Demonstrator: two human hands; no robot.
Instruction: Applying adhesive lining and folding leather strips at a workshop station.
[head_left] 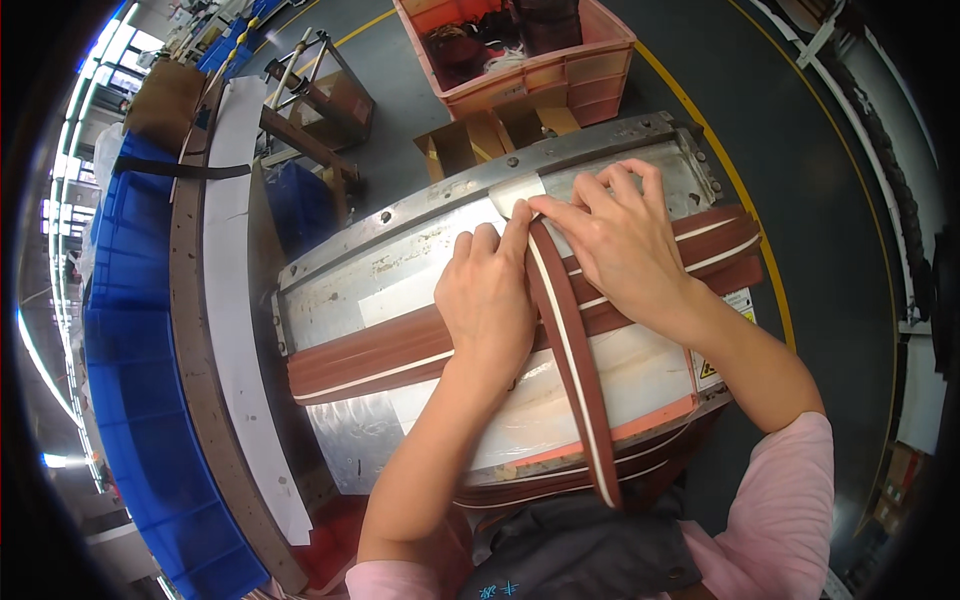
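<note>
The brown bundle (370, 352) lies along the metal bench (400, 245). I have the left hand (488, 300) half-curled at the far end of the striped strip (575, 380), which crosses the bundle; the right hand (625, 235), loosely bent, meets it there. I can't tell whether either actually pinches. I judge I'm aligning that end; next needs a steady, flat hold.

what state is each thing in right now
brown strip bundle, lying lengthwise along the metal bench
single strip, draped crosswise over the bundle
left hand, fingers bent, at the strip's upper end
right hand, fingers bent, beside the left
pink crate, open-topped, loaded
cardboard box, open
</note>
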